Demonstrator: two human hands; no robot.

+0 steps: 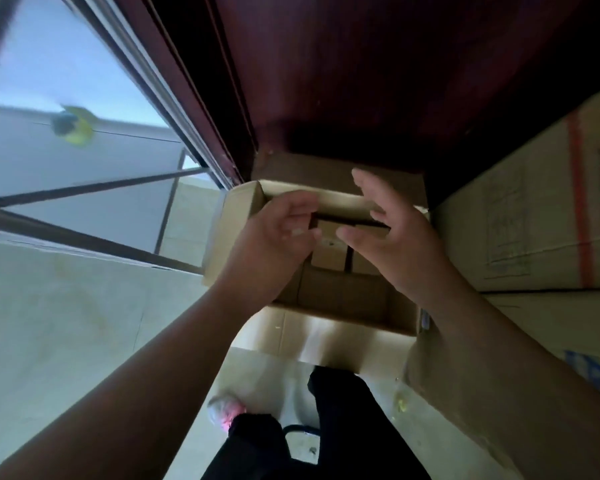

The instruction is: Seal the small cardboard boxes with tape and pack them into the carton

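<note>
An open brown carton [343, 301] stands on the floor against a dark red wooden panel, its flaps folded outward. Inside, at the far end, lie small cardboard boxes [329, 252] side by side with a dark gap between two of them. My left hand [274, 244] hovers over the carton's left side, fingers loosely curled next to the small boxes and gripping nothing that I can see. Over the right side my right hand [399, 237] is spread open, thumb pointing toward the small boxes. The carton's near half shows bare bottom.
Large printed cartons [534, 220] are stacked directly right of the open carton. The dark red wooden panel [326, 81] rises behind it, and a glass door frame [174, 98] runs on the left. My legs in black trousers [329, 427] stand on pale floor tiles [66, 323].
</note>
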